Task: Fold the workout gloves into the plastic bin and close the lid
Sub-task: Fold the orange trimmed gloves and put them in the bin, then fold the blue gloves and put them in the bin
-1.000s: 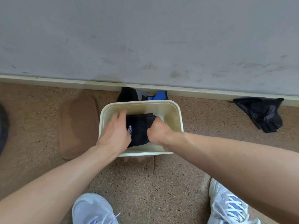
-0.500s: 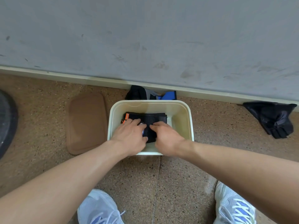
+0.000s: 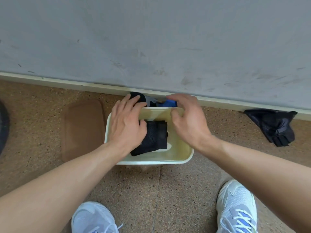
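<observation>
A folded black mesh glove lies inside the cream plastic bin on the floor. My left hand hovers over the bin's left side, fingers straight, their tips reaching a black and blue glove that lies behind the bin against the wall. My right hand is above the bin's far right corner, fingers loosely bent, holding nothing. The brown lid lies flat on the floor left of the bin. Another black glove lies at the wall to the right.
A grey wall with a pale baseboard runs right behind the bin. My two white sneakers stand on the speckled floor below. A dark round object shows at the left edge.
Both hands have let go of the folded glove in the bin and lifted forward towards the glove behind the bin. The folded glove now lies free.
</observation>
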Action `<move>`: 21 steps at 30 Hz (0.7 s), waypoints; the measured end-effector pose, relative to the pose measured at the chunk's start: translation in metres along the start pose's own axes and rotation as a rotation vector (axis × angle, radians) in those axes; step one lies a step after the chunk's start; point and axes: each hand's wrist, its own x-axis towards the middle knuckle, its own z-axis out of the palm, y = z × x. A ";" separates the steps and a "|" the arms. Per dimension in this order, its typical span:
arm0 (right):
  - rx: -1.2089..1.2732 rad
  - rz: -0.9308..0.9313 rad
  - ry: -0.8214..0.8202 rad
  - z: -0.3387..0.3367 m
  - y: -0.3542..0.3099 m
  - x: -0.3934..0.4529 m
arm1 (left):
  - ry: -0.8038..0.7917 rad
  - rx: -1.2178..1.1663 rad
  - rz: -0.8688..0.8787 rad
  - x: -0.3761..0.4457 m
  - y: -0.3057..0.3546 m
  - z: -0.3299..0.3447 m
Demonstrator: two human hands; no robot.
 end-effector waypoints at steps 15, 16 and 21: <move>-0.267 0.222 -0.486 0.012 0.039 0.022 | -0.655 -0.284 -0.167 -0.011 0.005 -0.023; -0.356 0.148 -0.494 0.019 0.038 0.030 | -0.631 -0.354 -0.195 -0.008 0.003 -0.023; -0.436 -0.069 -0.617 0.061 0.017 0.068 | -0.316 -0.334 -0.423 0.009 -0.024 -0.023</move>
